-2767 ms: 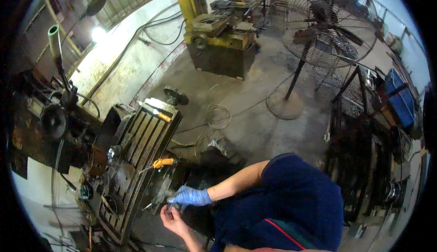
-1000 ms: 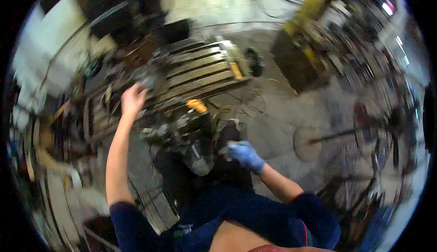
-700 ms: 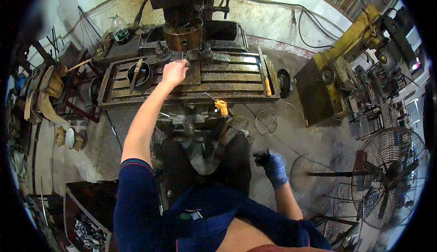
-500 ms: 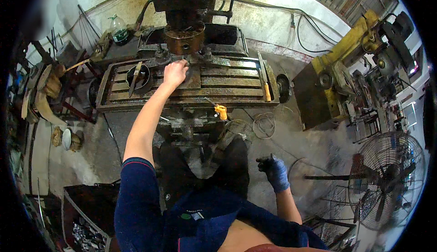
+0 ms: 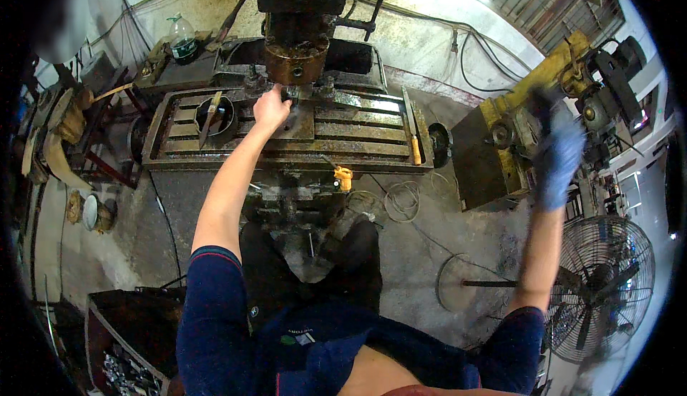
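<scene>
My bare left hand [image 5: 272, 109] is closed at the workpiece area, just below the round cutter head [image 5: 297, 64] of a milling machine. Its fingers are curled, and whatever they grip is hidden. Under and beside it, a flat metal plate [image 5: 300, 125] lies on the slotted machine table [image 5: 347, 144]. My right hand [image 5: 562, 156], in a blue glove with dark fingers, is raised far out to the right, in front of a yellow and dark machine. Motion smears its fingers.
A black bowl [image 5: 224, 125] with a brush [image 5: 210, 119] stands on the table's left. At its right end lies a long wooden-handled file [image 5: 415, 145]. A yellow air gun [image 5: 343, 177] hangs at the front edge. A large fan [image 5: 601, 288] stands at right; a hose [image 5: 403, 203] coils on the floor.
My right hand has swung up and outward from beside my leg to the far right. My left hand stays by the cutter head, with its fingers slightly shifted. The view has tilted a little.
</scene>
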Demonstrator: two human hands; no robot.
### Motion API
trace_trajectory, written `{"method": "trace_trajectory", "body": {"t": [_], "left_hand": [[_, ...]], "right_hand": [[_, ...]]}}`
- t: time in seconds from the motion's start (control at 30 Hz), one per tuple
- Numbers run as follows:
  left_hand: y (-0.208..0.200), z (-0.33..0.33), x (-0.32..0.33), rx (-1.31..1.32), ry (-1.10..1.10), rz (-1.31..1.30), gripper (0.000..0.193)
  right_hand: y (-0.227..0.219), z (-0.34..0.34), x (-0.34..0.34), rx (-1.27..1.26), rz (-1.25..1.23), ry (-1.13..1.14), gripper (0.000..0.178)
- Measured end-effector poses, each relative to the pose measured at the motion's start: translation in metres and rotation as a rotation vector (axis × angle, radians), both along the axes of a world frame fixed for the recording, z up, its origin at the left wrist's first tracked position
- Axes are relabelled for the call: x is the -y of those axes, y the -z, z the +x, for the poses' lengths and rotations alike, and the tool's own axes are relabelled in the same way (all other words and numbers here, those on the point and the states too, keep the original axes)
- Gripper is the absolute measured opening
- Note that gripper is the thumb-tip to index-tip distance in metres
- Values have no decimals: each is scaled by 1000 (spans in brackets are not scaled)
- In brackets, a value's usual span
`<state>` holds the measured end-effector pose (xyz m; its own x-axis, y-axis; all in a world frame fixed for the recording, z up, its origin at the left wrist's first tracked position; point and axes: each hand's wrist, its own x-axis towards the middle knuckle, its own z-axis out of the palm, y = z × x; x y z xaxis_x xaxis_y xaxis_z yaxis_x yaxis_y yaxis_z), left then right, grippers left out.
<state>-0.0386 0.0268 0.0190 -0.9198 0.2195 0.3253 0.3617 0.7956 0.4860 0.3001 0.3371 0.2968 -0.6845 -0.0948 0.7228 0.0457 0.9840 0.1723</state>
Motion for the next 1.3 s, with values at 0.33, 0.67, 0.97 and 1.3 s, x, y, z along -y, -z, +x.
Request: {"method": "trace_trajectory", "body": {"t": [0.33,0.67,0.97,1.3], "left_hand": [[-12,-2,-6,96,71,-47,32],[9,-26,-1,128,107,-64,33],[-3,-18,5,199,91,10,33],[-3,-17,2,181,38,-19,31]], "right_hand": [[-132,-71,11,-280,-30,-434,36],[-21,-47,54,-302,-782,-742,32],[8,-51,61,-350,-731,-800,36],[10,-48,69,-373,-759,-595,34]]}}
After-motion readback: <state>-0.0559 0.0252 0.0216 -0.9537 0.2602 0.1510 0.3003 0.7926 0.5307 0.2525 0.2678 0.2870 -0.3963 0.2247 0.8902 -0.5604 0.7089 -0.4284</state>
